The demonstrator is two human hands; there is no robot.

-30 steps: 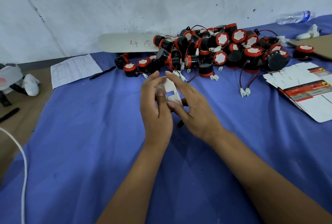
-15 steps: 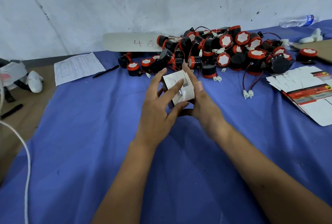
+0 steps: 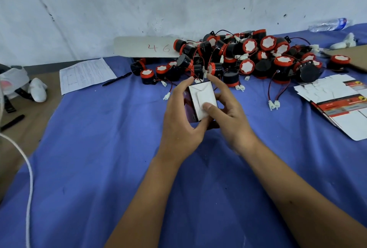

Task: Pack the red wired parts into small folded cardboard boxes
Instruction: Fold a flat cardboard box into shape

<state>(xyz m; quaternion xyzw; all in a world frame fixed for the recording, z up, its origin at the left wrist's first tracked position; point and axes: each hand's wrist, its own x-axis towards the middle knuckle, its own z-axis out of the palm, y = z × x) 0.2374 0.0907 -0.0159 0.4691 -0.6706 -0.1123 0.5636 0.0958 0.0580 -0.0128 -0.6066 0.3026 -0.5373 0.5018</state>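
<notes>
A small cardboard box point(image 3: 201, 97) is held up over the blue cloth, its white folded end flaps facing me. My left hand point(image 3: 179, 120) grips its left side, fingers curled around it. My right hand point(image 3: 228, 116) holds the right side, with the thumb pressing on the white flap. Behind the box lies a pile of black and red wired parts point(image 3: 248, 56) with red-black leads and white plugs. A stack of flat unfolded boxes point(image 3: 341, 104) lies at the right.
A blue cloth point(image 3: 99, 158) covers the table. A printed sheet point(image 3: 85, 73) and a pen point(image 3: 117, 81) lie at the back left. A white board marked 46 point(image 3: 147, 48) leans by the wall. A plastic bottle point(image 3: 329, 25) lies far right. A white cord point(image 3: 23, 160) runs down the left.
The box has been turned and its end flaps folded shut; my right thumb now presses the top flap. Both hands stayed in the middle of the cloth.
</notes>
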